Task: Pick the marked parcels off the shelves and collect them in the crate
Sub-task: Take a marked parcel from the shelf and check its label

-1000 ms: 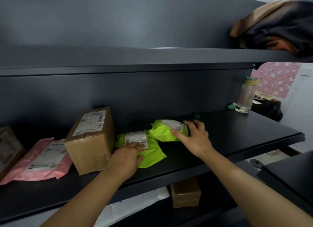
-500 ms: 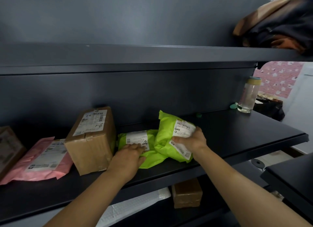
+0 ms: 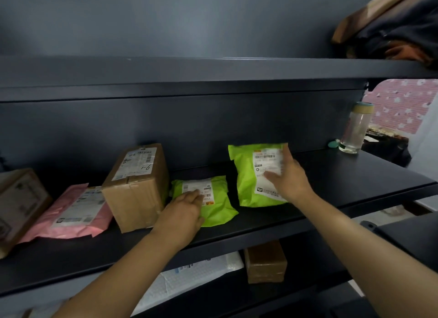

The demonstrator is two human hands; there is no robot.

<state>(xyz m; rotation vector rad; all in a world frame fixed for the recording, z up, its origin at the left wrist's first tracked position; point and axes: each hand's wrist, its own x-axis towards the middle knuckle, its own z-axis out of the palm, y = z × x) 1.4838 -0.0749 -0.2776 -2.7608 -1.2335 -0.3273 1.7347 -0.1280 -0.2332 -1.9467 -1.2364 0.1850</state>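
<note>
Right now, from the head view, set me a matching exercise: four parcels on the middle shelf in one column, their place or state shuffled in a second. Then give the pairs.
Column A
1. pink mailer
2. cardboard box
3. flat green parcel
4. upright green parcel

Column B
a. stands on edge, the right hand against its label
b. lies flat, just left of the cardboard box
c. lies flat, the left hand touching its label
d. bears a handwritten "9-1"

Pairs: 1-b; 2-d; 3-c; 4-a
</note>
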